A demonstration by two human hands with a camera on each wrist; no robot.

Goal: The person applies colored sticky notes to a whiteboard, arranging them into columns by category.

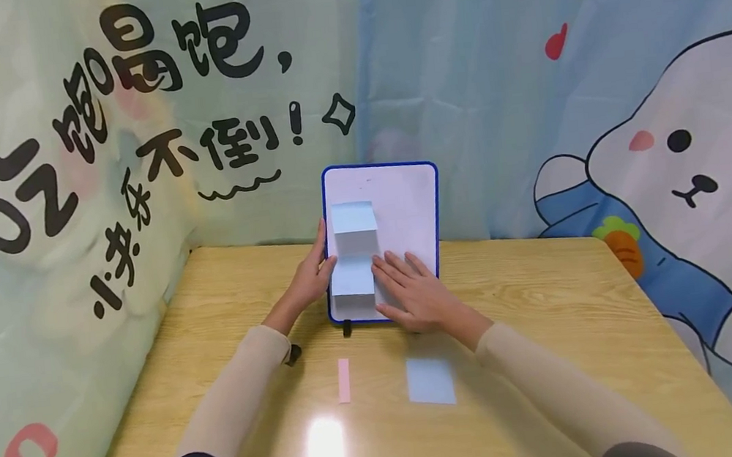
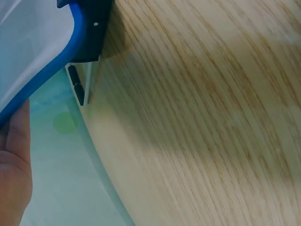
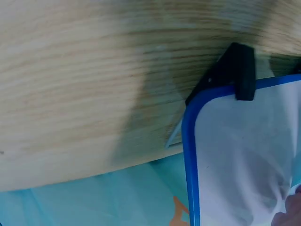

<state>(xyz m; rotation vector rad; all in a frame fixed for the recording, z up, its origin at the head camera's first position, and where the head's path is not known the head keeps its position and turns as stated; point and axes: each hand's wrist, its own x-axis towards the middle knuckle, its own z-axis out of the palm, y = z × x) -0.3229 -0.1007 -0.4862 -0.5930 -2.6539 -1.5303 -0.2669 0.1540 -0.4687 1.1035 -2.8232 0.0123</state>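
Pressing with your right grip (image 1: 414,296), you have its fingers straight, slightly spread and laid against the lower part of the whiteboard (image 1: 404,210), next to the right edge of the folded pale blue paper (image 1: 356,273); whether they touch the paper you cannot tell. That grip has hold of nothing. Your left grip (image 1: 309,276) is closed on the board's left edge, thumb in front, fingers reaching behind the blue frame.

Watch the pressure: the board stands upright on black feet (image 1: 347,328), so a hard push could tip or slide it if your left grip slackens. A sideways brush of your right fingers might crease the paper or peel it off, and your right sleeve (image 1: 566,386), dropped low, could drag the blue square (image 1: 430,382) lying on the table (image 1: 532,301).

The paper sits on the board's left half, from above mid-height down nearly to the bottom edge. It looks thin and matte, in four stacked bands, bright blue alternating with shaded grey, as though its folds stand out from the surface. One strip or two notes, you cannot tell.
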